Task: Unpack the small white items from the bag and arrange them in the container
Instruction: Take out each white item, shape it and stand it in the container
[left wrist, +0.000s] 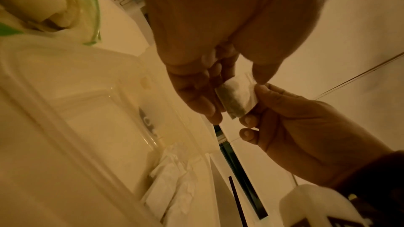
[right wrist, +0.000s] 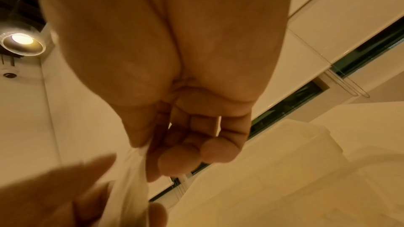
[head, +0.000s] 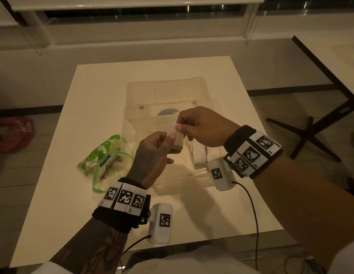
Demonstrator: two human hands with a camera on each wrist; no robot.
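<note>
**One sachet held over the box**

Both hands pinch a small white paper sachet (head: 176, 137) above the clear plastic storage container (head: 132, 95): left hand (head: 152, 155) on its lower corner, right hand (head: 201, 127) on its top edge. Best to let one hand release, then lower it flat beside the white sachets (left wrist: 172, 191) already lying inside the container. The green-printed clear zip bag (head: 105, 165) lies left of the container, nothing blocking.

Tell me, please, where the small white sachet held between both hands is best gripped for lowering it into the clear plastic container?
Take the small white sachet by its thin, flat top edge, from above, in a thumb-and-forefinger grip, as the right hand does now. The left hand pinches it lower down. The fuller bottom end then hangs down, probably easing it into the clear plastic container.
</note>
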